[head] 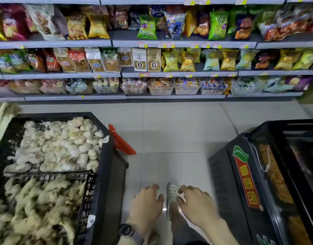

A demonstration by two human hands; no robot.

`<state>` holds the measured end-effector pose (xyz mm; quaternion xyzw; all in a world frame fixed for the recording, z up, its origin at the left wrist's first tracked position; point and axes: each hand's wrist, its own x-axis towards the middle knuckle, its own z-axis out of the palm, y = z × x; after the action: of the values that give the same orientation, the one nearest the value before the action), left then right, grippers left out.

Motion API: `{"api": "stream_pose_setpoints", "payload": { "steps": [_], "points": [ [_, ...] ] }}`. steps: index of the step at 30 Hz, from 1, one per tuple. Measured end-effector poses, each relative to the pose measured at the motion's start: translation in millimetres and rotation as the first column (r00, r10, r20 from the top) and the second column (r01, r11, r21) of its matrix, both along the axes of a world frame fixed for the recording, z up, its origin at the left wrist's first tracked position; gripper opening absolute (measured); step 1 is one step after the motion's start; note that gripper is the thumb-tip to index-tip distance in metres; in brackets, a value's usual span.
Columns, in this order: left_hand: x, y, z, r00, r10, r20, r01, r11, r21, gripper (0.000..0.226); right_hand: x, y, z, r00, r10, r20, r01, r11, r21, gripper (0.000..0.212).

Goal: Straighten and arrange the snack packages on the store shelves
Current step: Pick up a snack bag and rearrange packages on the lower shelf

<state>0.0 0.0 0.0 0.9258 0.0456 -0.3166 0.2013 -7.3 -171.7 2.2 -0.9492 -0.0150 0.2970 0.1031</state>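
Observation:
Snack packages fill the store shelves across the top of the head view. Green chip bags (147,27) and yellow bags (97,23) stand on the upper shelf, some leaning. Two cream pouches (139,59) stand upright on the middle shelf (178,74) beside yellow bags (170,61). Clear tubs of small sweets (160,85) line the lowest shelf. My left hand (145,207) and my right hand (196,204) hover low in front of me, far from the shelves, fingers loosely curled, holding nothing. A watch sits on my left wrist.
A black crate of garlic bulbs (63,144) and one of ginger (37,209) stand at my left. A black display bin (244,174) with a red label is at my right. An orange dustpan-like object (120,142) leans by the crates. Tiled floor (178,129) lies between.

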Motion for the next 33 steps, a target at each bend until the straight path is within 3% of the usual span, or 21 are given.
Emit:
{"api": "stream_pose_setpoints", "payload": {
  "steps": [15, 25, 33],
  "points": [
    [193.4, -34.6, 9.1, 0.995, 0.092, -0.027, -0.089, 0.993, 0.073, 0.041, 237.3, -51.0, -15.5, 0.997, 0.013, 0.073, -0.022, 0.993, 0.117, 0.031],
    [351.5, -2.5, -13.1, 0.986, 0.158, -0.051, -0.156, 0.987, 0.036, 0.037, 401.8, 2.0, -47.5, 0.991, 0.122, 0.059, -0.126, 0.989, 0.078, 0.025],
    [522.0, 47.4, -38.7, 0.990, 0.127, -0.053, -0.127, 0.992, 0.009, 0.030, 559.4, 60.3, -68.8, 0.990, 0.092, 0.110, -0.104, 0.989, 0.104, 0.029]
  ]
}}
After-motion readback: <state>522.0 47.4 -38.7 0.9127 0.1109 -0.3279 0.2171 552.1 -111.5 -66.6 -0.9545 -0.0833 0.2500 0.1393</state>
